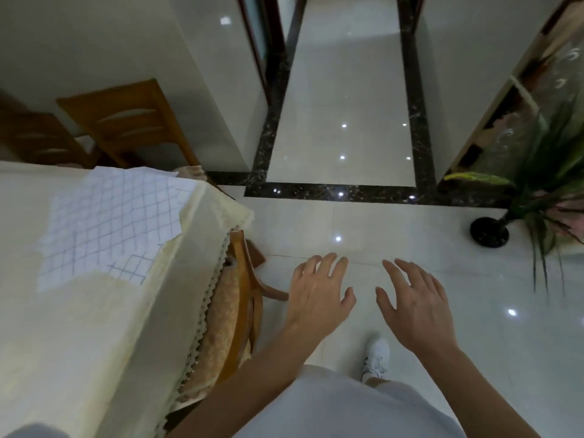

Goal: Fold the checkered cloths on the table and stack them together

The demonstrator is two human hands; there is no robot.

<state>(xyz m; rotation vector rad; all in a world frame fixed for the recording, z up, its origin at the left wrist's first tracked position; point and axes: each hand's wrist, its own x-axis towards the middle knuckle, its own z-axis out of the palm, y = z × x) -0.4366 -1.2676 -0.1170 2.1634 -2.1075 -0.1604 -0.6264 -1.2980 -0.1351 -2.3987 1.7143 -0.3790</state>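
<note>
Head view: cloths lie unfolded on table, well left of left hand; right hand farther; both spread, empty.

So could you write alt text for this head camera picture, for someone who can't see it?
The left hand and right hand hover open above a glossy floor, holding nothing. At the left, checkered cloths lie unfolded on a cream-covered table.
</note>
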